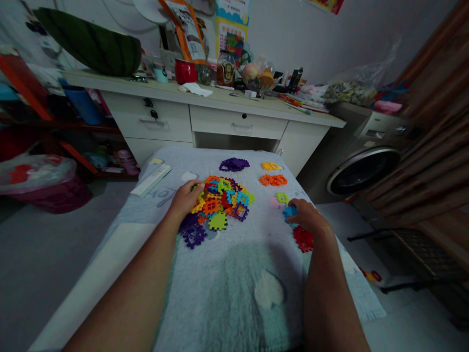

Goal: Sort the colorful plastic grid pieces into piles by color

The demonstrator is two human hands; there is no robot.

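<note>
A mixed heap of colourful plastic interlocking building tiles (210,206) lies in the middle of the cloth-covered table. At the heap's left edge my left hand (186,199) has its fingers curled over the tiles; a bit of green shows by the fingertips, and what they grip is mostly hidden. My right hand (307,215) is closed on a blue building tile (289,213) at the right. Just below it sit red tiles (303,239), and a light green tile (282,197) is above. Farther up are orange tiles (273,180), yellow tiles (270,166) and a purple stack (234,164).
A long white box (151,181) rests on the table's left side. Behind stands a white drawer cabinet (234,120) bearing a watermelon (91,44), jars and papers. A washing machine (361,154) is at the right, a lined pink bin (54,193) at the left.
</note>
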